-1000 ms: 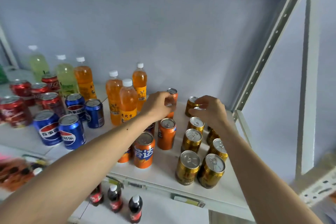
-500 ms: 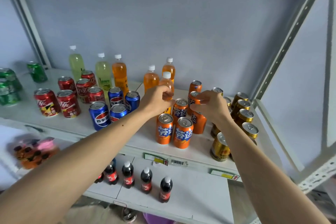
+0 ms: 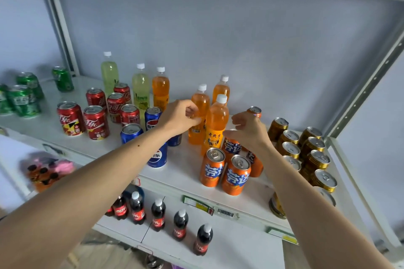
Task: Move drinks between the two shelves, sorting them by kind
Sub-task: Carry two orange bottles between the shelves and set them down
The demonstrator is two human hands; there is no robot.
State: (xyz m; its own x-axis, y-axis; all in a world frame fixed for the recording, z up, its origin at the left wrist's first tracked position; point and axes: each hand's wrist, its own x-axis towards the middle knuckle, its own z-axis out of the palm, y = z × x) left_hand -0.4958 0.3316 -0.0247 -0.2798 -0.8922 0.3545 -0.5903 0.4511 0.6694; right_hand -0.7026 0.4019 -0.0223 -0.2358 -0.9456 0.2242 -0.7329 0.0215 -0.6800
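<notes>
On the upper shelf (image 3: 181, 172), several orange cans (image 3: 213, 168) stand grouped at the front right, with three orange bottles (image 3: 216, 120) behind them. My left hand (image 3: 179, 116) hovers in front of the left orange bottle, fingers loosely curled and holding nothing. Just above the rear orange cans is my right hand (image 3: 249, 131), thumb and fingers apart and empty. Gold cans (image 3: 314, 159) fill the right end, partly hidden by my right forearm. Blue cans (image 3: 131, 133), red cans (image 3: 96, 122) and green cans (image 3: 24, 100) stand to the left. Dark cola bottles (image 3: 158, 214) line the lower shelf (image 3: 240, 247).
Two pale green bottles (image 3: 141, 87) and one orange bottle (image 3: 160, 87) stand at the back behind the red cans. A slanted metal upright (image 3: 360, 94) bounds the shelf on the right. A blurred pack of small bottles (image 3: 48, 168) sits low on the left.
Both hands have come off the orange cans and drawn back a little. The view has swung left and pulled away, bringing the green cans and lower shelf into sight.
</notes>
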